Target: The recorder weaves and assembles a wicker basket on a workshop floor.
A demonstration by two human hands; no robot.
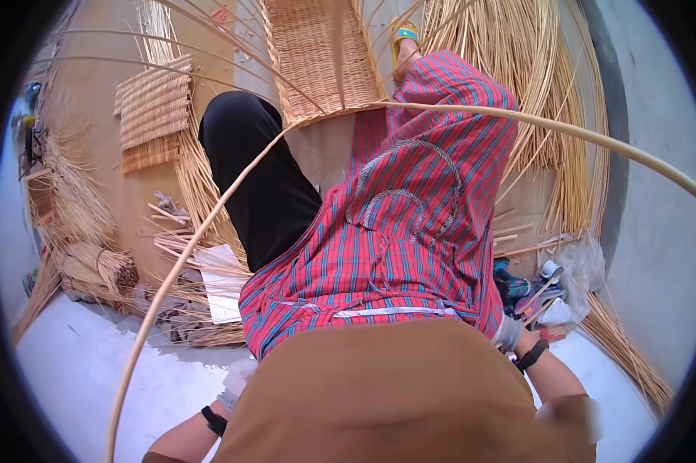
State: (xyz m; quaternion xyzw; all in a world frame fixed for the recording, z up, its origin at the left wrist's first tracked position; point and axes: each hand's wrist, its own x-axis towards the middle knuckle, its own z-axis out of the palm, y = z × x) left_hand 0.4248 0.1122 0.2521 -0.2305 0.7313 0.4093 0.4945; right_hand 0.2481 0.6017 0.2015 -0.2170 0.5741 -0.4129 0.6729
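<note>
One basket [321, 58] lies in front of you, canes [206, 224] extending from its near rim, while your left hand [238, 376] and right hand [508, 333] sit well apart at your sides, mostly hidden, grip indeterminable.

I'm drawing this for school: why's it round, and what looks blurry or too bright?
Head view: a wide fisheye lens makes the round, black-edged picture; the grey band at right curves; the right sleeve has a smeared edge; the white surface, lower left, looks washed out; the basket shows its weave.
</note>
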